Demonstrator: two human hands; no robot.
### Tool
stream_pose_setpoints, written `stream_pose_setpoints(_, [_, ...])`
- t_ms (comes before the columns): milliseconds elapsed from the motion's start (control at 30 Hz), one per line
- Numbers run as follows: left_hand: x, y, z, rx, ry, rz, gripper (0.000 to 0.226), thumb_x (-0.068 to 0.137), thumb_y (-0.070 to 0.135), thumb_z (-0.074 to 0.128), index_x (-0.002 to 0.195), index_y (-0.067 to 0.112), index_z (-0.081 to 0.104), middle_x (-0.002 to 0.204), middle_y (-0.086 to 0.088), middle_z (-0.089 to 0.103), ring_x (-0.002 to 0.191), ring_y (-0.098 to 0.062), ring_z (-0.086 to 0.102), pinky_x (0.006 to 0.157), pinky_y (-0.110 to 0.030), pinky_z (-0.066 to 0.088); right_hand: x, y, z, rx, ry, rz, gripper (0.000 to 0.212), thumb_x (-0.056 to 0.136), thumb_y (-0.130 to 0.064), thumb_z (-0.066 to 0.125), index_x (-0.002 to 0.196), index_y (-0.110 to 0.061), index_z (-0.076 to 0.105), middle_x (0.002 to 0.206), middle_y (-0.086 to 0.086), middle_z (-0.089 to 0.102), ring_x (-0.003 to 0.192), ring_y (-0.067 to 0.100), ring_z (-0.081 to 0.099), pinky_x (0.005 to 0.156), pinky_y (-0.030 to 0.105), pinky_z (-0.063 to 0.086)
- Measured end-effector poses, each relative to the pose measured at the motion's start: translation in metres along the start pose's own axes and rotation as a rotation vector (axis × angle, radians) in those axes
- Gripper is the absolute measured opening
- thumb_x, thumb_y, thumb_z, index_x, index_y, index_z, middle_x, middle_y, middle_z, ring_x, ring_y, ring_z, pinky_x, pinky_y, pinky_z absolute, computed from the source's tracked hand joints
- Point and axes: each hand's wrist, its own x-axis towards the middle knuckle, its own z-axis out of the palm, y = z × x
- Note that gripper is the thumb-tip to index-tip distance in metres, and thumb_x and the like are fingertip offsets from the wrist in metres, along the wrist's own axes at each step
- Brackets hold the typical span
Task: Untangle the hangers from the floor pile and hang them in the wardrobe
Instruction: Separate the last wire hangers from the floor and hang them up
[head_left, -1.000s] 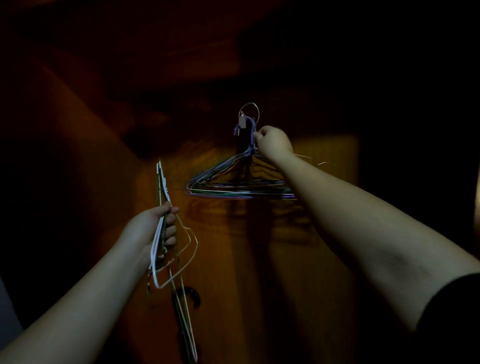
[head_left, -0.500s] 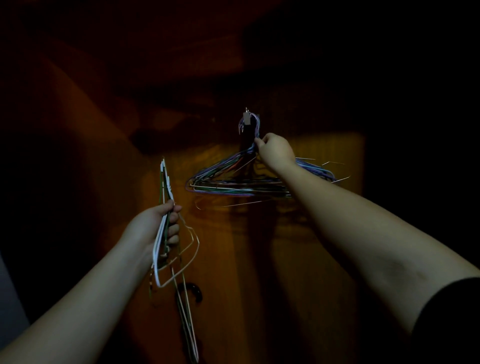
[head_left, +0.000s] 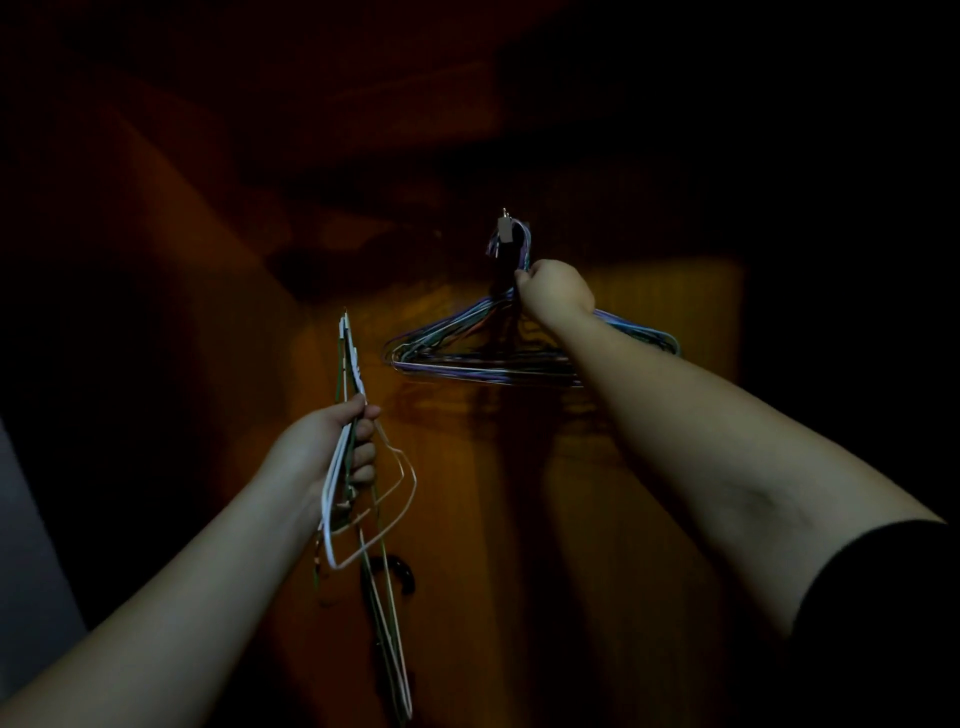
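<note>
The right hand (head_left: 556, 293) grips a bundle of multicoloured wire hangers (head_left: 467, 358) by the necks, seemingly hooked at twelve o'clock in the dim brown wooden wardrobe (head_left: 519, 519); the left hand (head_left: 332, 447) clutches white and green wire hangers (head_left: 358, 499).

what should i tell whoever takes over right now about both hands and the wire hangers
Right hand: grips the neck of the multicoloured bundle of wire hangers, whose hooks sit up at a small metal fitting inside the dim brown wooden wardrobe; whether they hang free is unclear.
Left hand: grips a bunch of white, cream and green wire hangers, dangling tangled, not hung.
Done: the coloured bundle is up at the fitting.
Left: let go of it, then separate and hang the left-hand bunch. The floor pile is out of view.
</note>
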Motion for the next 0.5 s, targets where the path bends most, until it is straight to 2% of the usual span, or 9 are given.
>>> stream_pose_setpoints(100, [-0.001,0.0,-0.003,0.006,0.006,0.008,0.026,0.103,0.028,0.042,0.086,0.01,0.05,0.042,0.006,0.038,0.026,-0.006,0.028,0.027,-0.015,0.021,0.003,0.002,0.001,0.012,-0.009,0.01,0.036,0.098,-0.044,0.044,0.103,-0.016,0.067,0.092,0.004,0.067,0.083,0.024,0.063,0.07,0.036,0.051])
stream_pose_setpoints(267, [-0.001,0.0,-0.009,0.03,0.012,0.018,0.025,0.103,0.028,0.043,0.088,0.01,0.051,0.045,0.006,0.038,0.028,-0.007,0.029,0.028,-0.016,0.023,0.004,0.004,-0.003,0.008,-0.027,0.018,0.036,0.097,-0.046,0.047,0.102,-0.017,0.068,0.095,0.004,0.066,0.089,0.025,0.062,0.068,0.033,0.044])
stream_pose_setpoints(500, [-0.009,-0.003,-0.015,0.024,-0.038,0.021,0.025,0.104,0.027,0.04,0.088,0.01,0.05,0.045,0.005,0.037,0.028,-0.007,0.027,0.03,-0.014,0.021,0.001,0.002,0.0,-0.053,-0.012,0.014,0.038,0.097,-0.045,0.046,0.103,-0.014,0.068,0.095,0.006,0.066,0.084,0.025,0.061,0.067,0.033,0.044])
